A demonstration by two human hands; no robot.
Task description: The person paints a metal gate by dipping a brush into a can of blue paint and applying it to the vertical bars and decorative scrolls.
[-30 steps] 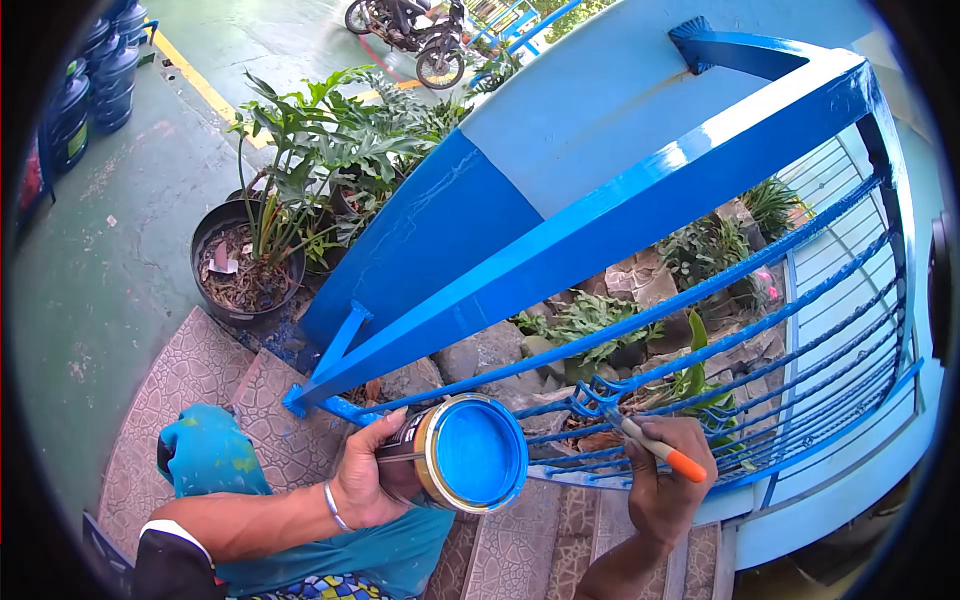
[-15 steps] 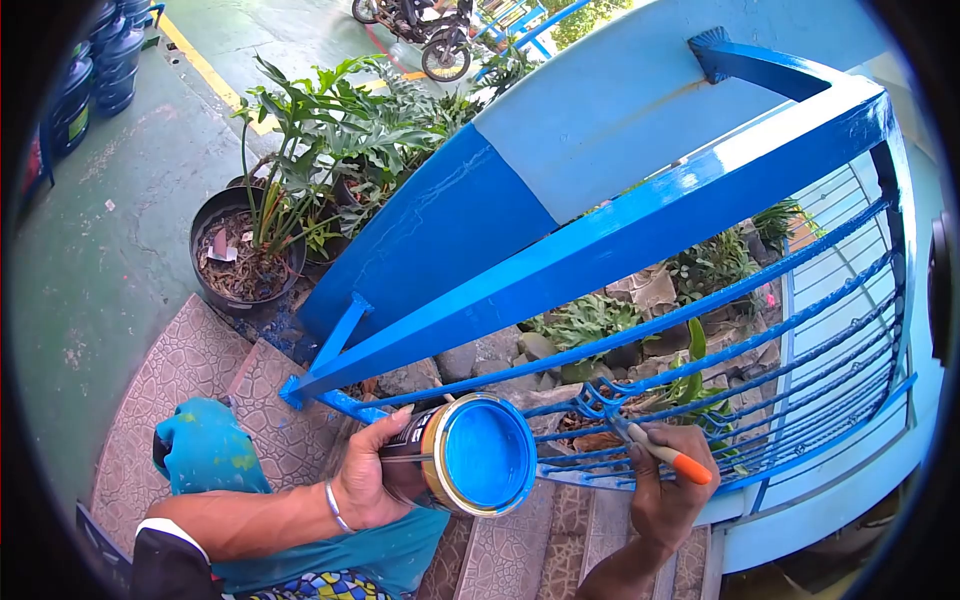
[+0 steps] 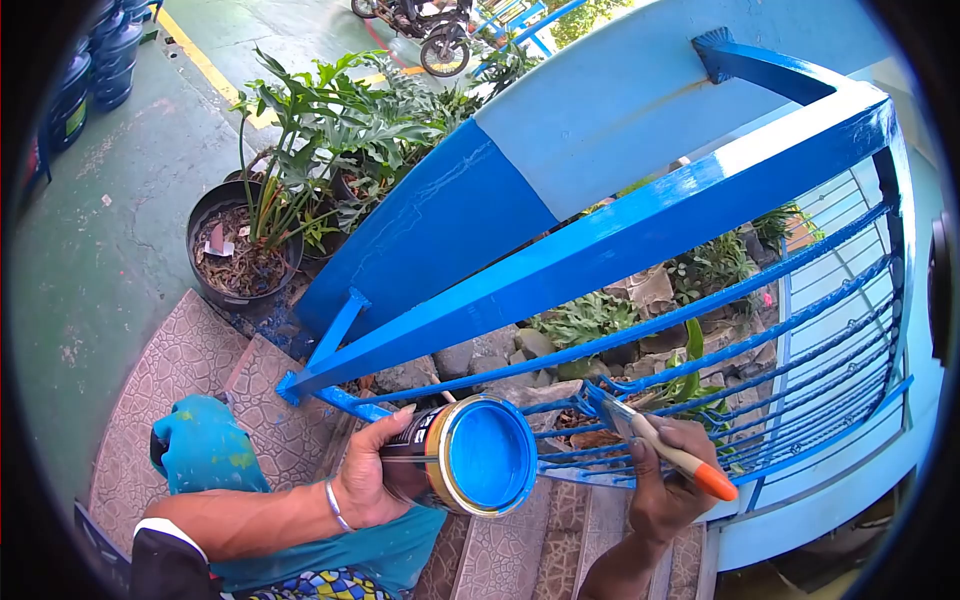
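Observation:
My left hand [image 3: 372, 478] is wrapped round a paint can [image 3: 420, 455], tilted so that its mouth faces me. Bright blue paint [image 3: 488, 455] shows inside the rim. Between the fingers and thumb of my right hand [image 3: 665, 490] is a paintbrush [image 3: 672, 450] with a pale handle and an orange end. Its blue-coated bristles touch a curled ornament [image 3: 592, 397] on the railing's twisted bars. The blue railing [image 3: 560, 265] rises from lower left to upper right, with its thick top rail above both hands.
Stone-patterned steps [image 3: 510, 555] lie below the can. Beyond the railing are rocks and plants [image 3: 590, 325]. A potted plant [image 3: 245, 240] stands at the left, with blue water jugs [image 3: 115, 60] and a motorcycle [image 3: 440, 45] farther back.
My right hand has turned the paintbrush, its orange end shifting right and down, and the bristles have moved slightly left and up on the ornament. The can stays almost still.

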